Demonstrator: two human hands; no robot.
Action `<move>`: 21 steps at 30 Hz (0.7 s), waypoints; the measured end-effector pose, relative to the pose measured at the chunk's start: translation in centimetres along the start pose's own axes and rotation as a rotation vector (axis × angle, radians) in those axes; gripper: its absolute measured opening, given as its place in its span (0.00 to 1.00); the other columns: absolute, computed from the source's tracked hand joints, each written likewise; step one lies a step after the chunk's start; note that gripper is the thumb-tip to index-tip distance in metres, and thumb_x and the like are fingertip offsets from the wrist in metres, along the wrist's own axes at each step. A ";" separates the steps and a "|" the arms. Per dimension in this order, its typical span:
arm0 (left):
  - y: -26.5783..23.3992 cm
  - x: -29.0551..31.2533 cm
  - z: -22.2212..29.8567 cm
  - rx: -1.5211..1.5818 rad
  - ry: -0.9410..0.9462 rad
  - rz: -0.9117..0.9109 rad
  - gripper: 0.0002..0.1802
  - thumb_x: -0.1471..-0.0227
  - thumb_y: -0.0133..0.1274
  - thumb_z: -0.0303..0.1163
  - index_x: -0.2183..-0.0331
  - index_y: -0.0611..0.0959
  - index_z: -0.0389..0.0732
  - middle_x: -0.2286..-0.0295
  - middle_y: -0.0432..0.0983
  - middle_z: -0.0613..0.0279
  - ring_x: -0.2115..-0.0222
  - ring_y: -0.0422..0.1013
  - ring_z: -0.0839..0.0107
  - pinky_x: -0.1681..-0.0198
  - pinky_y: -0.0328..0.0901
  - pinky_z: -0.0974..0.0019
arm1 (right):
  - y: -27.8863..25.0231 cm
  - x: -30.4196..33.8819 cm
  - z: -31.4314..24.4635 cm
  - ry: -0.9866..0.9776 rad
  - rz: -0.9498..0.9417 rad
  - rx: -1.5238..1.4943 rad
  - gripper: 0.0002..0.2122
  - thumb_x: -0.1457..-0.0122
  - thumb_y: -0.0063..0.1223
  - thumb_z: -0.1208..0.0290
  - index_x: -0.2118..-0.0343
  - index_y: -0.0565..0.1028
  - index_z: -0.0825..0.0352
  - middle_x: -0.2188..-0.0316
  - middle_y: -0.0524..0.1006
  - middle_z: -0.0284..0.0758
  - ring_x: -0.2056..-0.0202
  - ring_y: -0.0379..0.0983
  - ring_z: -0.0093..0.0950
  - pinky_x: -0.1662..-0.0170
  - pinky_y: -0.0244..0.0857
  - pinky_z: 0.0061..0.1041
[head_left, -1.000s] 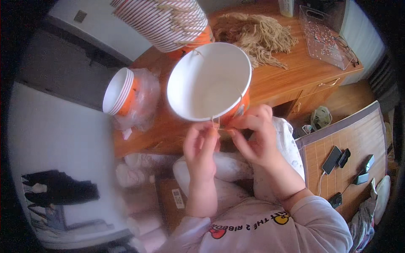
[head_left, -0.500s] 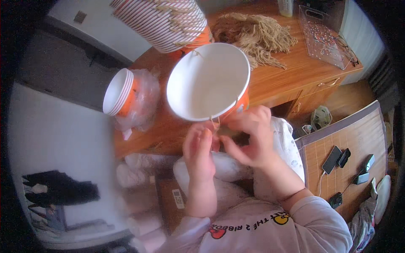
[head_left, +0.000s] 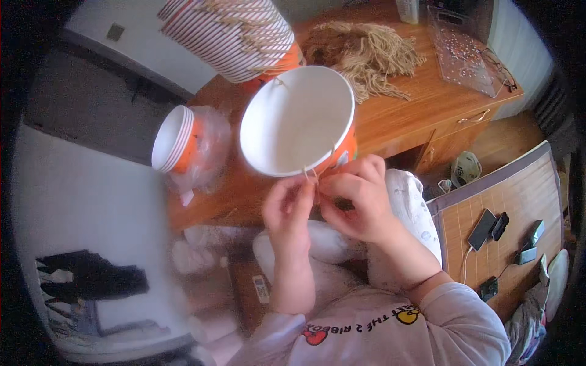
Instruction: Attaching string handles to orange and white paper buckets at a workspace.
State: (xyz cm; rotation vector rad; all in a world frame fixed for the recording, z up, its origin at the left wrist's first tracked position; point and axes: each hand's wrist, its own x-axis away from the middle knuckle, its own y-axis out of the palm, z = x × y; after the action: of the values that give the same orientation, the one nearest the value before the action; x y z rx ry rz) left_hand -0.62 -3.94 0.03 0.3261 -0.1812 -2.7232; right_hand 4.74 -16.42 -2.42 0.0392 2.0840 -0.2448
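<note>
A large paper bucket (head_left: 296,122), white inside and orange outside, is tilted so its opening shows, at the desk's near edge. A thin tan cord (head_left: 309,172) loops over its near rim, and another bit of cord shows at the far rim. Just below the near rim, my left hand (head_left: 287,207) pinches the cord between thumb and fingers. Close against it, my right hand (head_left: 360,201) is closed, its thumb and fingertips meeting at the same cord. The fingers partly hide the cord's end.
Behind the bucket stands a tall stack of nested buckets (head_left: 235,43) with cords hanging. A bundle of tan cords (head_left: 372,58) lies on the wooden desk (head_left: 403,122). Several bucket cups (head_left: 174,140) in clear plastic lie left; a clear tray (head_left: 464,58) sits right. A phone (head_left: 482,229) lies farther right.
My right hand has moved in toward the left, and its thumb and fingers have closed together at the cord. My left hand stays at the near rim.
</note>
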 end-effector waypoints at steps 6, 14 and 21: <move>-0.1 0.0 0.0 -0.022 -0.027 0.028 0.06 0.47 0.56 0.27 0.66 0.81 0.36 0.69 0.79 0.66 0.74 0.66 0.84 0.72 0.58 0.79 | -0.6 -0.4 -0.1 0.026 0.001 -0.071 0.17 0.61 0.60 0.78 0.64 0.73 0.57 0.70 0.75 0.23 0.67 0.70 0.26 0.59 0.55 0.30; 0.2 -0.1 0.2 -0.006 -0.022 0.012 0.07 0.41 0.50 0.32 0.66 0.77 0.38 0.81 0.65 0.77 0.81 0.56 0.87 0.79 0.49 0.79 | -1.2 -0.3 -0.2 0.071 -0.025 -0.096 0.18 0.61 0.59 0.79 0.63 0.72 0.59 0.70 0.74 0.27 0.66 0.70 0.30 0.58 0.55 0.32; 0.2 0.4 0.1 0.111 -0.057 -0.012 0.06 0.47 0.55 0.25 0.65 0.80 0.36 0.69 0.76 0.67 0.78 0.62 0.87 0.78 0.54 0.82 | -1.7 -0.4 -0.3 0.061 -0.165 -0.045 0.18 0.60 0.59 0.79 0.63 0.71 0.61 0.67 0.75 0.29 0.65 0.70 0.31 0.57 0.56 0.33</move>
State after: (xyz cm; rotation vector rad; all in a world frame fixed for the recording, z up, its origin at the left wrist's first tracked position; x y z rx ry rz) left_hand -0.90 -4.24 0.10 0.2811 -0.3476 -2.7419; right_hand 4.44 -17.97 -1.63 -0.1553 2.1552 -0.2996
